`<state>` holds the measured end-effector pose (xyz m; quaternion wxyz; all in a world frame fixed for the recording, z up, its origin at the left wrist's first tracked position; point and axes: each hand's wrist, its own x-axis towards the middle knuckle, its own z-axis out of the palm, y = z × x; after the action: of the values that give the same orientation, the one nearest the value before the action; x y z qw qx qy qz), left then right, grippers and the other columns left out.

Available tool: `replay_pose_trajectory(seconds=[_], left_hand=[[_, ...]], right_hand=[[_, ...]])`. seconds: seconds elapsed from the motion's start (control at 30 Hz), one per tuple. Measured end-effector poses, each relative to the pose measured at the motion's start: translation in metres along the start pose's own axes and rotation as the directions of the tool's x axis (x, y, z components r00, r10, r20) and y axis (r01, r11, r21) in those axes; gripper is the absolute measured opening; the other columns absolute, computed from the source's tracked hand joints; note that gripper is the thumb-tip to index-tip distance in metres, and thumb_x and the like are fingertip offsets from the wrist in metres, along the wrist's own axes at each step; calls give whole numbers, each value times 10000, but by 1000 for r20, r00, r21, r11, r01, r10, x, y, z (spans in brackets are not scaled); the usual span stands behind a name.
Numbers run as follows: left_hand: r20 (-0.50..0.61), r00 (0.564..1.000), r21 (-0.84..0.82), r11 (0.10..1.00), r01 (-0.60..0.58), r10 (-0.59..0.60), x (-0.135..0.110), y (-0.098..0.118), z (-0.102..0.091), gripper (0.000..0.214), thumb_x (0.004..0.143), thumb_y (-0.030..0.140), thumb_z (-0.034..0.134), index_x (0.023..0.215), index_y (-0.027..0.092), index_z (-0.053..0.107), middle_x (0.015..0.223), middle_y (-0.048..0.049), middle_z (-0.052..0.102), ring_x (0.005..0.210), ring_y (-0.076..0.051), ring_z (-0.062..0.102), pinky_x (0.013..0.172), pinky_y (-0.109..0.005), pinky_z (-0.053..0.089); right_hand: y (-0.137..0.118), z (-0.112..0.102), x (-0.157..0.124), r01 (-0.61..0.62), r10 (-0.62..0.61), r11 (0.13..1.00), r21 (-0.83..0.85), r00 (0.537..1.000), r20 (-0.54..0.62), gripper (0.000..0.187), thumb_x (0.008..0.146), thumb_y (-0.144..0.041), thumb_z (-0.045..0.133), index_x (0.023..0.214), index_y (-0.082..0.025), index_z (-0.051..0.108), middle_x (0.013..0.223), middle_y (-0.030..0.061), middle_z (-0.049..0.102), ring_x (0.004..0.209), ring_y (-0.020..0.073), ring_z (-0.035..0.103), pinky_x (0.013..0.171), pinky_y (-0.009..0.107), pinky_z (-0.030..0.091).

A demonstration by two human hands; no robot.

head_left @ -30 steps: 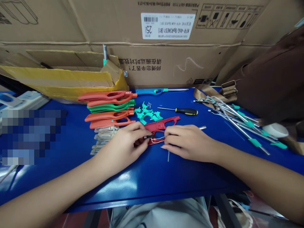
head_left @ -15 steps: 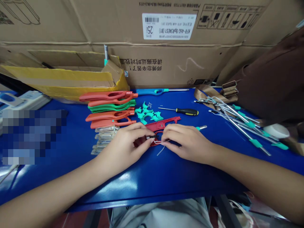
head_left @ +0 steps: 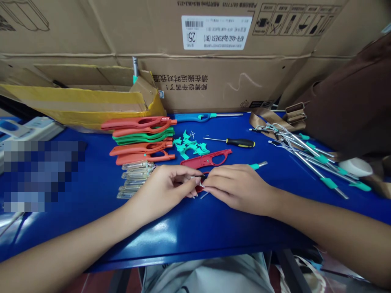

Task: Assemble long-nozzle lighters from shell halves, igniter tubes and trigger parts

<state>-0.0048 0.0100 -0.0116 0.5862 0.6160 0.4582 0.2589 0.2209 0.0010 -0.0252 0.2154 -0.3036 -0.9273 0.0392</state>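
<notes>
Left hand (head_left: 163,191) and right hand (head_left: 236,189) meet, both grips closed to a pinch on a thin wire (head_left: 201,184) at the red plastic lighter shell (head_left: 205,160), lying on the blue worktop (head_left: 195,232). Open yellow cardboard box (head_left: 82,101) behind, contents hidden.

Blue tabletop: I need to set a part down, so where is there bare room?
Bare blue tabletop shows nearest you, in front of the left hand and right hand. A narrower patch lies right of the black-handled screwdriver. It's crowded at the stacked red and green plastic frames and teal-sleeved metal rods.
</notes>
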Motion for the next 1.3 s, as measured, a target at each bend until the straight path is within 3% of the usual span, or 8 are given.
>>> replay_pose_trajectory(seconds=[0.13, 0.23, 0.4, 0.6, 0.77, 0.97, 1.1, 1.3], left_hand=[[1, 999, 32, 998, -46, 46, 0, 1, 0, 194, 882, 277, 677, 972, 133, 771, 710, -26, 752, 629, -123, 705, 620, -213, 610], [-1, 999, 37, 998, -46, 46, -1, 1, 0, 192, 878, 274, 684, 970, 133, 775, 717, -32, 756, 625, -128, 706, 612, -220, 612], [-11, 999, 30, 999, -45, 46, -2, 3, 2, 183, 867, 257, 703, 981, 134, 775, 751, -35, 776, 617, -118, 703, 613, -206, 606], [-12, 999, 32, 998, -48, 48, -4, 2, 3, 195, 864, 263, 717, 1002, 140, 778, 734, -20, 768, 615, -108, 698, 610, -186, 602], [11, 990, 167, 976, -140, 140, -5, -3, 0, 207, 897, 257, 683, 1055, 163, 778, 781, -21, 771, 641, -118, 703, 619, -206, 597], [13, 926, 456, 822, -341, 378, -7, 1, -3, 185, 913, 182, 661, 1038, 214, 794, 939, -22, 781, 711, -108, 687, 618, -193, 536], [28, 908, 488, 787, -376, 417, -7, 2, -2, 203, 907, 142, 667, 1043, 230, 789, 926, 4, 781, 680, -85, 661, 610, -173, 514], [-1, 907, 469, 801, -371, 421, -9, 1, -1, 174, 903, 163, 686, 1023, 232, 792, 929, 6, 788, 688, -94, 672, 615, -181, 519]], right_hand=[[-1, -5, 1, 149, -139, 978, -148, 987, 75, 244, 1040, -212, 478, 1007, -180, 718, 928, 15, 754, 794, 161, 653, 683, 315, 442], [-4, -7, 2, 175, -158, 967, -184, 982, 102, 260, 1042, -203, 471, 984, -179, 724, 903, 16, 757, 781, 162, 650, 668, 326, 434], [-6, -2, 1, -30, 30, 999, 13, 999, 20, 308, 1045, -315, 500, 900, -194, 743, 888, 6, 757, 799, 147, 690, 716, 297, 465], [-3, 2, 0, -205, 203, 931, 302, 978, 39, 161, 963, -271, 643, 868, -217, 760, 873, -14, 751, 804, 124, 698, 720, 234, 486], [-3, 2, 0, -221, 225, 919, 326, 974, 24, 136, 952, -259, 643, 864, -214, 735, 872, -1, 740, 804, 132, 680, 715, 241, 479], [-4, -2, 2, -267, 300, 908, 324, 952, -55, 42, 917, -231, 629, 905, -202, 657, 897, 10, 685, 697, 111, 576, 645, 247, 432], [-3, -3, 3, -274, 305, 911, 310, 950, -59, 62, 940, -226, 588, 940, -205, 646, 839, 0, 655, 638, 105, 524, 625, 251, 412], [-2, -3, 2, -289, 298, 898, 333, 954, 24, 127, 933, -321, 668, 1002, -216, 651, 974, 15, 686, 747, 117, 603, 674, 244, 457]])
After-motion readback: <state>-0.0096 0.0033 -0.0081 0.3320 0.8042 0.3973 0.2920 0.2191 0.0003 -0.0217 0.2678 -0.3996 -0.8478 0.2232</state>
